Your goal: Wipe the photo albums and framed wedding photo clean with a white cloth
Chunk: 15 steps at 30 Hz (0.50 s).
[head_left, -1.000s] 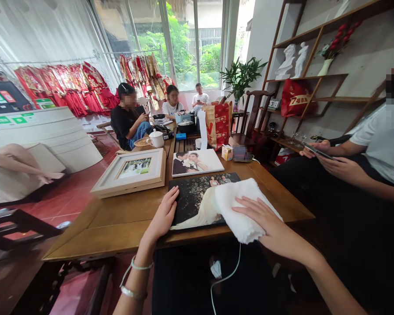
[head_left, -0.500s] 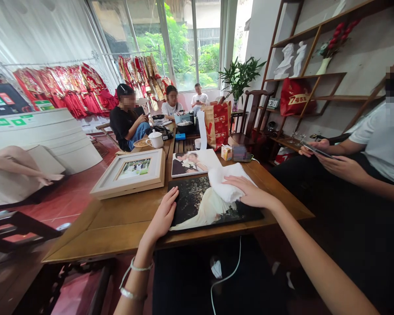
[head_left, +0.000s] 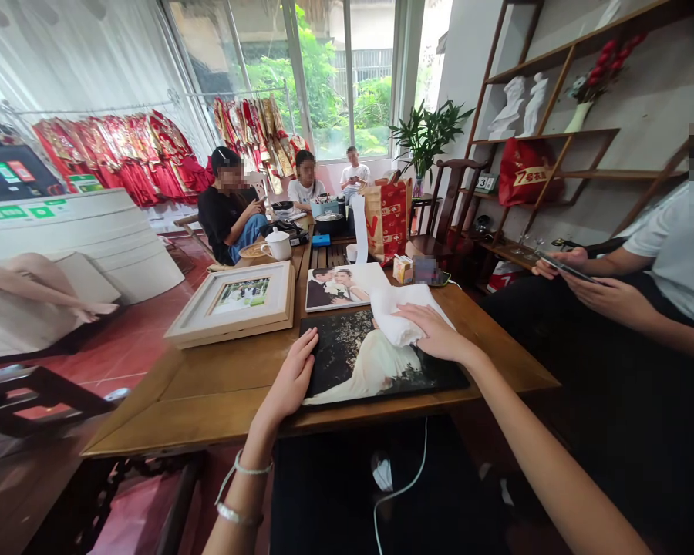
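Note:
A dark photo panel (head_left: 338, 351) showing a pale, flowing dress lies flat near the table's front edge. My left hand (head_left: 294, 374) rests along its left edge, fingers stretched and touching the panel. On the panel's upper right part lies a bunched white cloth (head_left: 396, 324), partly covering the picture. My right hand (head_left: 433, 331) presses on this cloth from above, its fingers over the folds. Just behind is a white-edged couple's photo panel (head_left: 347, 287), its right side overlapped by the cloth. Framed pictures (head_left: 237, 297), stacked, lie to the left.
The wooden table (head_left: 208, 393) also bears a white lidded cup (head_left: 277, 245), a red and tan paper bag (head_left: 386, 220) and a small box (head_left: 403, 268). A person with a phone (head_left: 570, 267) sits at the right. Several people sit farther back. A white cable (head_left: 402, 486) hangs below the table edge.
My right hand and the cloth have shifted slightly away from me over the panel, baring a little more of the dress. My left hand stays at the left edge. The whole view has moved slightly.

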Motion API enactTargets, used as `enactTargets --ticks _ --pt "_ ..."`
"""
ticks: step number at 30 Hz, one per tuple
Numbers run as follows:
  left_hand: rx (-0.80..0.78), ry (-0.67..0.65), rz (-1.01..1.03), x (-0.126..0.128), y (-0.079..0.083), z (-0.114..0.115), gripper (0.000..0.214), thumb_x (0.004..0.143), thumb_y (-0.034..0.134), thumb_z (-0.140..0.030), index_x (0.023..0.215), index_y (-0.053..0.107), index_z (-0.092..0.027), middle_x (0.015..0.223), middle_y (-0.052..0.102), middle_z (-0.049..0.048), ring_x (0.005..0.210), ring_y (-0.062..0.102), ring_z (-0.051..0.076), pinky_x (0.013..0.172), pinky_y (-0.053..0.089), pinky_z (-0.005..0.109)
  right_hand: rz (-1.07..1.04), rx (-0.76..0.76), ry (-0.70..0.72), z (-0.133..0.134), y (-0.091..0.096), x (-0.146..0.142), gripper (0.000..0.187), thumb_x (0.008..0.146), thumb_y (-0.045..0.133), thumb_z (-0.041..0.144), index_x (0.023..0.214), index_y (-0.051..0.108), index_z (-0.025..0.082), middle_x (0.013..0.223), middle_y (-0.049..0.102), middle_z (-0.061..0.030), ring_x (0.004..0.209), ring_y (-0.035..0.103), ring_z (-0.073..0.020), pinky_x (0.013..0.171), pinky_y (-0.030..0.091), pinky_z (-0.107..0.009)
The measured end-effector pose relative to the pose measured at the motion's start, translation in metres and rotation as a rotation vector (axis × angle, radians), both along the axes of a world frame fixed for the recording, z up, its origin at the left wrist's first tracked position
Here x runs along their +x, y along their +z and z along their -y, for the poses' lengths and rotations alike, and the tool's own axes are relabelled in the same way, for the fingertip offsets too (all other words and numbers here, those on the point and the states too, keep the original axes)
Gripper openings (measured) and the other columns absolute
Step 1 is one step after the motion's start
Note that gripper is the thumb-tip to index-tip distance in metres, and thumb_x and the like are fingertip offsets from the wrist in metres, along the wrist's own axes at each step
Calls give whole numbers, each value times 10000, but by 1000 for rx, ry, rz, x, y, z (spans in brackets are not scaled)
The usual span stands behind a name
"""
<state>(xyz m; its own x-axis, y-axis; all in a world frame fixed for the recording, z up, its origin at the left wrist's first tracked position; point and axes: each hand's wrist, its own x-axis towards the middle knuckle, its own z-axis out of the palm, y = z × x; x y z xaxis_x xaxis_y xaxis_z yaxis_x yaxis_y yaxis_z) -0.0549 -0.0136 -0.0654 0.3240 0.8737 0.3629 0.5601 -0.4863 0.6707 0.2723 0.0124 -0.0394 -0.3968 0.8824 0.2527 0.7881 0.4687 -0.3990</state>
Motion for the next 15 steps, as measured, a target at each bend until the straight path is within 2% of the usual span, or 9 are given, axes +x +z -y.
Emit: enactTargets --ticks 5,10,13,15 --pt "-1 0 0 1 1 1 432 941 330 -260 1346 462 -190 1487 355 87 1389 283 190 1169 179 414 13 -22 19 58 3 -1 741 596 422 52 1306 488 253 1456 404 -45 1377 280 -232 1133 140 -522" --pt "2 -4 -5 0 2 1 432 940 330 -255 1349 457 -194 1492 348 84 1390 282 192 1167 178 428 27 -45 36 111 7 0 746 641 425 44 1341 442 301 1488 353 -14 1397 237 -220 1146 108 -518" --pt "0 -8 -16 0 1 0 438 943 319 -260 1354 449 -184 1495 341 89 1394 270 190 1168 172 429 31 -69 55 125 9 1 760 655 417 34 1361 412 314 1504 322 0 1408 206 -208 1149 102 -515" --pt "2 -9 -22 0 1 0 438 943 317 -260 1355 448 -188 1494 343 88 1394 270 188 1168 170 429 38 -85 65 123 9 2 762 650 419 32 1358 419 313 1504 322 3 1409 201 -201 1151 100 -506"
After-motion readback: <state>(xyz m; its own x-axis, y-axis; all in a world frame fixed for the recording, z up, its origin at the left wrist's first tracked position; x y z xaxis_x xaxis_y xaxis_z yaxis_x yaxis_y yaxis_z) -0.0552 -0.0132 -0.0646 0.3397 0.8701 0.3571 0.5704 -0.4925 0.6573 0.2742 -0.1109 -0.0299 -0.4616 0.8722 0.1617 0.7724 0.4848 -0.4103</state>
